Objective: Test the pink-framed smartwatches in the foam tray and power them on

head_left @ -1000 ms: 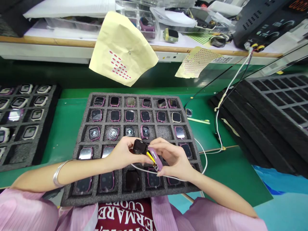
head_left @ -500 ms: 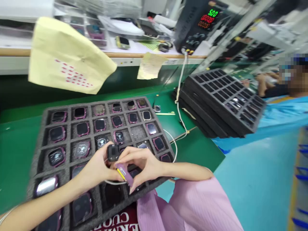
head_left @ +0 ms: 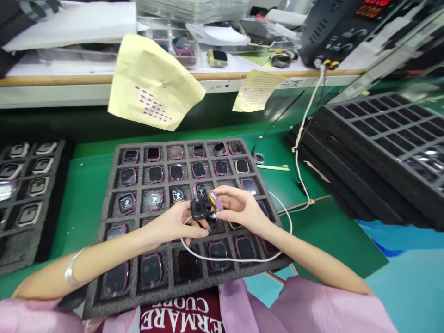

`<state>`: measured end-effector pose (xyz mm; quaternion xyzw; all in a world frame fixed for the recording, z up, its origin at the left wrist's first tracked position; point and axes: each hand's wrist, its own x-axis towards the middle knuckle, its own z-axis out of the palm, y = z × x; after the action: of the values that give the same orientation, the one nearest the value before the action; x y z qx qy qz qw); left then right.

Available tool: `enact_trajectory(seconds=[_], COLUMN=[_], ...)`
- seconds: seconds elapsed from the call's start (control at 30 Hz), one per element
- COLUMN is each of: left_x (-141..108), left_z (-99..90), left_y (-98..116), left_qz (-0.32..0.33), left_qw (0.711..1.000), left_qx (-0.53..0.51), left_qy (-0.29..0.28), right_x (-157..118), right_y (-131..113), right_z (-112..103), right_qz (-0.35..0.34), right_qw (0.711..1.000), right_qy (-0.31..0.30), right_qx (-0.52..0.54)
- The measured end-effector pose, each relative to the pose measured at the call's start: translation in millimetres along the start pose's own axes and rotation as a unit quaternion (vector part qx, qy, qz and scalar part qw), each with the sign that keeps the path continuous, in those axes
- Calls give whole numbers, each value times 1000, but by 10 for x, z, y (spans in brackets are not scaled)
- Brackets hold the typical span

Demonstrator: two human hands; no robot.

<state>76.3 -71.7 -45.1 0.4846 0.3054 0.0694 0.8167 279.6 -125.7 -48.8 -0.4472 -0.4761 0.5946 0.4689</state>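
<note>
My left hand is closed around a small black square device with rounded corners. Between the thumb and fingers of my right hand is a purple watch case with a yellow strip along its edge. The two pieces are close together; whether they touch, I cannot tell. A white cable loops from below my left hand round to the right. Both hands are above a grey foam tray, whose compartments hold several square watch faces, many with purple frames.
A second foam tray with pale watch frames lies at the left. Stacked black foam trays stand at the right. Yellow paper notes hang from the shelf edge. A power supply and a thin pale stick are farther back.
The view has swung left, bringing the left tray into sight. My right hand has turned the purple watch case and raised it beside the black device. More of the white cable now shows.
</note>
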Motion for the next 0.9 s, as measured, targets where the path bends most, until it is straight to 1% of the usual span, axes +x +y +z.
enact_trajectory(seconds=[0.03,0.07,0.1,0.17,0.23,0.3,0.37,0.4,0.47,0.57,0.7,0.8,0.9], left_x=[6,12,17,27,38,48,56,59,64,69,72,72,73], left_z=[-9,-14,-16,-13,-7,0,5,5,0,-20,-36,-39,-44], left_y=[-16,-33,-50,-85,-119,-152,-181,-194,-218,-248,-261,-258,-258], left_qz=[-3,-4,-3,1,7,15,18,18,25,50,45,44,55], left_qw=[1000,1000,1000,1000,999,999,997,997,996,995,997,999,998], left_qx=[-2,0,5,17,30,43,52,53,44,32,16,-4,-12], left_qy=[-8,-11,-10,-1,10,26,48,59,72,77,54,31,28], right_x=[24,41,52,59,61,69,84,92,108,125,137,142,144], right_y=[-21,-39,-54,-73,-83,-94,-103,-103,-83,5,152,204,205], right_z=[-5,2,17,58,93,113,121,123,121,103,70,64,70], right_qz=[-38,-73,-106,-147,-163,-175,-184,-188,-198,-230,-283,-312,-315], right_qw=[994,979,955,903,860,825,796,787,782,803,832,841,846], right_qy=[-13,-34,-57,-103,-133,-143,-149,-152,-155,-143,-124,-111,-110], right_qx=[-97,-189,-270,-390,-464,-518,-557,-568,-570,-531,-461,-427,-416])
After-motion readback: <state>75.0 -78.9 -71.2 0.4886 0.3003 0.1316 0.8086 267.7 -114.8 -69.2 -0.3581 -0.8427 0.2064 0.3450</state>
